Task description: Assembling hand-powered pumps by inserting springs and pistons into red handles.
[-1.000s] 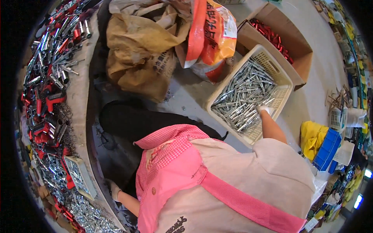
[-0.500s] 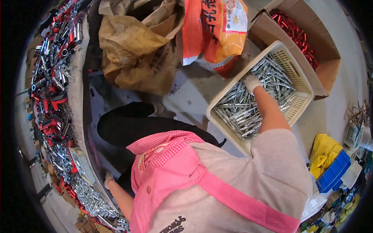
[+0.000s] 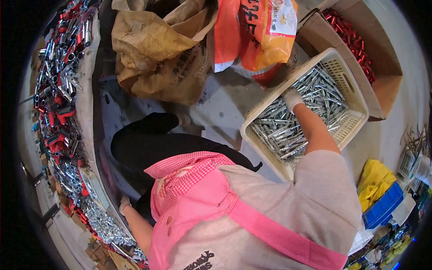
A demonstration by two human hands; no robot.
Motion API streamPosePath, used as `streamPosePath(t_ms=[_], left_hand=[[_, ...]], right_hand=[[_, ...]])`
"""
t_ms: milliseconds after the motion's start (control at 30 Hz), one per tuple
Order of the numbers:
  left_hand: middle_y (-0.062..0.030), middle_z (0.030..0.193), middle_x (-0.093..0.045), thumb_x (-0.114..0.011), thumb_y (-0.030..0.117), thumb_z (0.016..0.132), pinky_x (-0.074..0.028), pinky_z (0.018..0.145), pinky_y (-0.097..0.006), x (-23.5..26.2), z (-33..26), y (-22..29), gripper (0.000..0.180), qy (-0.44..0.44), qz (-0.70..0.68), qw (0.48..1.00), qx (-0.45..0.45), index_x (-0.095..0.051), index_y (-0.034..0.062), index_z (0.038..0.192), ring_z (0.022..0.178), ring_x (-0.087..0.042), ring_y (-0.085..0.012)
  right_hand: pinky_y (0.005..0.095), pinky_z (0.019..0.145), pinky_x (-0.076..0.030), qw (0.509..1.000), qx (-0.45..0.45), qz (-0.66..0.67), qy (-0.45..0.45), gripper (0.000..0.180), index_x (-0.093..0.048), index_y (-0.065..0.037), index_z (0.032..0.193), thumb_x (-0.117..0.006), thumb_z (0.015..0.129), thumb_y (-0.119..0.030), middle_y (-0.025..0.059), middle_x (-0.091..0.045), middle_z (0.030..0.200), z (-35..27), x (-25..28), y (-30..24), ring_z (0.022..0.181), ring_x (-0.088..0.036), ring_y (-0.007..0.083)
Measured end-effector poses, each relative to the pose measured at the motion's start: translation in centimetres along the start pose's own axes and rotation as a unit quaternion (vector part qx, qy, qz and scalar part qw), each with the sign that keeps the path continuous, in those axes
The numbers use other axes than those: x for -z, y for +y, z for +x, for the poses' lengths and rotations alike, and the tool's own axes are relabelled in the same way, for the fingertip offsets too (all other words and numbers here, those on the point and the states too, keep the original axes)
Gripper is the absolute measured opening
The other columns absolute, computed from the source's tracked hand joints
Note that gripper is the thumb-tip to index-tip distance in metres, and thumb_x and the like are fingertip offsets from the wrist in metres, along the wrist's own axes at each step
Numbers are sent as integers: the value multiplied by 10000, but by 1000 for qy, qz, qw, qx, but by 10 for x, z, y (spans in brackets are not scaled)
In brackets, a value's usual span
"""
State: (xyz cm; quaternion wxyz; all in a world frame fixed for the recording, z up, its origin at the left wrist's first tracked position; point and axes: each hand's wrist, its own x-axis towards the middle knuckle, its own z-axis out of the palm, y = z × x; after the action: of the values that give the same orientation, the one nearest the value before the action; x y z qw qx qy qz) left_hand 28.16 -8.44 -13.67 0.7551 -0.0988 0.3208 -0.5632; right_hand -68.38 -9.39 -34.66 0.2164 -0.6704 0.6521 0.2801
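My right hand, in a pale glove, reaches into a cream plastic basket. It rests on a heap of slim silver metal rods; its fingers are hidden among them. My left hand, also in a pale glove, is low at the edge of the long table on the left. The fingers there are too hidden to read. Small shiny metal parts lie heaped on the table beside that hand.
Behind the basket stands a cardboard box of red metal tubes. A brown paper sack and an orange bag stand ahead. Red and chrome parts cover the table. A blue crate with yellow cloth is at right.
The view has shifted slightly, so the basket and box appear a little farther right. My right hand is still among the rods, and my left hand stays at the table edge.
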Motion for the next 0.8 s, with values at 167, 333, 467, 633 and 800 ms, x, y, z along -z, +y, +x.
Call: streamPosePath(t_ms=[167, 333, 467, 633, 800], left_hand=[[-22, 1424, -382, -206, 420, 948, -281, 1062, -324, 23, 9, 4, 542, 77, -493, 810, 307, -362, 148, 1391, 1312, -350, -165], [-22, 1421, -389, -205, 423, 949, -286, 1060, -322, 13, 4, -2, 541, 54, -624, 695, 353, -368, 153, 1389, 1309, -358, -162], [-24, 1428, -375, -209, 411, 947, -275, 1065, -339, 16, 14, -22, 541, 11, -697, 627, 347, -362, 143, 1391, 1314, -345, -173], [-27, 1437, -358, -214, 395, 944, -262, 1072, -360, 10, 19, -31, 540, -19, -778, 532, 335, -355, 130, 1393, 1321, -329, -186], [-30, 1446, -341, -220, 380, 941, -248, 1079, -382, 6, 22, -16, 540, -48, -841, 432, 322, -347, 117, 1395, 1328, -313, -199]], right_hand=[[363, 977, -379, 992, 5, 33, 121, 443, -501, -78, 1221, -545, 780, -100, 127, -515, 1265, 12, -26, 3, 1168, -493, 258], [369, 1017, -350, 997, 41, 59, 34, 615, -482, -103, 1258, -647, 666, -73, 126, -486, 1295, -2, -4, 3, 1213, -450, 272], [419, 1115, -176, 998, 50, -5, 47, 496, -394, -186, 1352, -387, 861, -115, 83, -304, 1448, 11, -57, -4, 1353, -241, 285], [394, 1057, -304, 986, 124, 68, 87, 469, -487, -136, 1262, -467, 798, -67, 156, -437, 1331, 11, -35, 8, 1238, -408, 317], [392, 979, -390, 995, 51, 36, 77, 379, -548, -94, 1192, -481, 820, -96, 142, -566, 1186, 22, -35, -9, 1141, -506, 308]])
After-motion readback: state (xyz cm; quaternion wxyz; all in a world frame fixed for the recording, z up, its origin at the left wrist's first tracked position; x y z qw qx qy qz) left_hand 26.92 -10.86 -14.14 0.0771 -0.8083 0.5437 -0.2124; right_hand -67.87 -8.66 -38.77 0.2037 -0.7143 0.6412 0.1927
